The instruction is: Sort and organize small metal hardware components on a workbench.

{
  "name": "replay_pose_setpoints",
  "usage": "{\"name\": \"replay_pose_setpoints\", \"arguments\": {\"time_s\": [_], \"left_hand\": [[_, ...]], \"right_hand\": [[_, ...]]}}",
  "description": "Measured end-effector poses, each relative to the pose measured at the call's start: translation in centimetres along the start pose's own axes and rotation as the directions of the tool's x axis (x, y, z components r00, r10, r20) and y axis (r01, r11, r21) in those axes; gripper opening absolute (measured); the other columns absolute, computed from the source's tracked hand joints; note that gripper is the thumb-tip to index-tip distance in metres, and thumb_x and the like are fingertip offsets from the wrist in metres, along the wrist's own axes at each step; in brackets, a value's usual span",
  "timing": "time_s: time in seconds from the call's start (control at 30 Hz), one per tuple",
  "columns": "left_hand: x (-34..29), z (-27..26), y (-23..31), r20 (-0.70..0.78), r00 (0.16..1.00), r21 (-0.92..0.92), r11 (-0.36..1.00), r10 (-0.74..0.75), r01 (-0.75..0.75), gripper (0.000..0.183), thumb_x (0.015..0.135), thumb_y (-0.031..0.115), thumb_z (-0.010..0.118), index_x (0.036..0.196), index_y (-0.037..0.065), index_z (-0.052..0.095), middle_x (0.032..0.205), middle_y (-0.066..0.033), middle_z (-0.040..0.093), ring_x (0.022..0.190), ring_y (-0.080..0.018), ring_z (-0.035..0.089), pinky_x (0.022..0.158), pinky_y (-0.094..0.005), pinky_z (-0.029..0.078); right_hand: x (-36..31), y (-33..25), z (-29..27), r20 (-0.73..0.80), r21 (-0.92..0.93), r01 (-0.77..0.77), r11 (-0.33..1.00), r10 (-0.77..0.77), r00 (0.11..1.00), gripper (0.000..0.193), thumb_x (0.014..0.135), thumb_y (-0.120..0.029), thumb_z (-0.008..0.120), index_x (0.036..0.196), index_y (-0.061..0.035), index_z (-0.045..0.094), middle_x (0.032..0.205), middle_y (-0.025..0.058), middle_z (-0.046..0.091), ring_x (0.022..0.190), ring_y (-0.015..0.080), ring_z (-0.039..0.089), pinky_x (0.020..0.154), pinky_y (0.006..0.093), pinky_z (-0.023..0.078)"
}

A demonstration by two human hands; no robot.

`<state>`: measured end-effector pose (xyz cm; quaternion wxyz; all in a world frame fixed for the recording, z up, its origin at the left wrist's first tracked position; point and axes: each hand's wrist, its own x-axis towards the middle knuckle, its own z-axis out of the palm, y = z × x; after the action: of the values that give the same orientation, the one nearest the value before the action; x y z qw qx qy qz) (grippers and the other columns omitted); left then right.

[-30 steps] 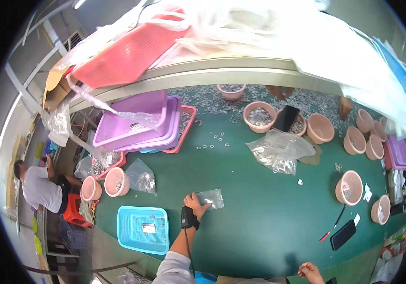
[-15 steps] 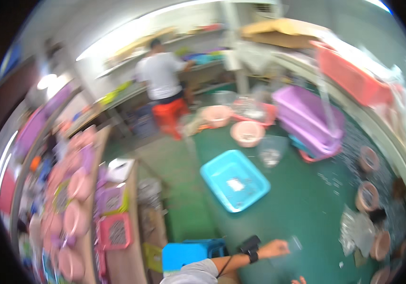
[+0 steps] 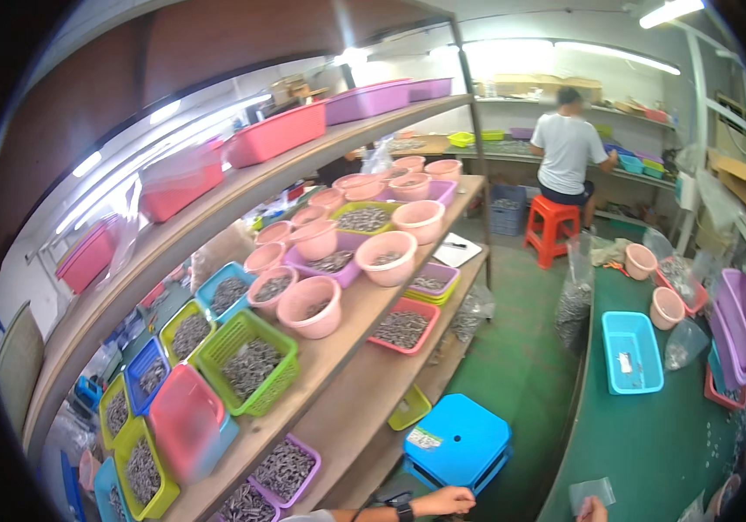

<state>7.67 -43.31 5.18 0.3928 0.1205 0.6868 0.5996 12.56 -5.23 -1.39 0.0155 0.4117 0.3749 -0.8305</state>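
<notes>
My left hand (image 3: pixel 446 502), with a dark band on its wrist, hovers just in front of a blue plastic stool (image 3: pixel 458 438). Its fingers are curled closed, and nothing shows in them. At the lower edge, over the green-topped table (image 3: pixel 555 487), my right hand (image 3: pixel 595 511) pinches a small clear plastic bag (image 3: pixel 590 492); most of that hand is cut off. Farther along the table lies a light blue tray (image 3: pixel 632 352) with a small white piece in it.
To the left, wooden shelving (image 3: pixel 303 383) bears pink baskets (image 3: pixel 310 306) and a green basket (image 3: pixel 247 362) of small grey parts. A filled clear bag (image 3: pixel 575 300) stands beside the table. Purple tubs (image 3: pixel 738 326) sit at right. A person (image 3: pixel 564 143) sits on a red stool (image 3: pixel 551 228) farther back.
My view has swung left, bringing the shelving into the middle. My left hand has come away from the table to the stool; the small clear bag is now at my right hand.
</notes>
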Motion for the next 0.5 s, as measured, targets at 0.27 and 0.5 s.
{"name": "replay_pose_setpoints", "arguments": {"time_s": [0.27, 0.5], "left_hand": [[-13.3, -5.8, -3.4, -0.508, 0.85, -0.205, 0.978, -0.142, 0.042, 0.018, 0.083, 0.017, 0.047, 0.091, 0.001, 0.051, 0.078, -0.0033, 0.056, 0.073, -0.0092, 0.053, 0.065, -0.0219, 0.042], [-20.7, -7.4, -4.5, -0.62, 0.784, -0.202, 0.965, 0.006, -0.168, 0.018, 0.083, 0.016, 0.047, 0.093, 0.001, 0.051, 0.08, -0.0024, 0.055, 0.075, -0.0088, 0.052, 0.069, -0.0217, 0.042]], "right_hand": [[8.0, -2.4, -2.8, -0.132, 0.261, 0.191, 0.946, -0.162, 0.978, 0.013, 0.075, -0.012, 0.047, 0.079, -0.0005, 0.053, 0.074, 0.0074, 0.054, 0.065, 0.0188, 0.052, 0.059, 0.029, 0.045], [8.7, 3.5, 2.6, -0.042, -0.388, 0.354, 0.851, -0.4, 0.916, 0.012, 0.072, -0.013, 0.047, 0.066, -0.0041, 0.051, 0.059, 0.0044, 0.048, 0.053, 0.0163, 0.045, 0.05, 0.0263, 0.038]]}}
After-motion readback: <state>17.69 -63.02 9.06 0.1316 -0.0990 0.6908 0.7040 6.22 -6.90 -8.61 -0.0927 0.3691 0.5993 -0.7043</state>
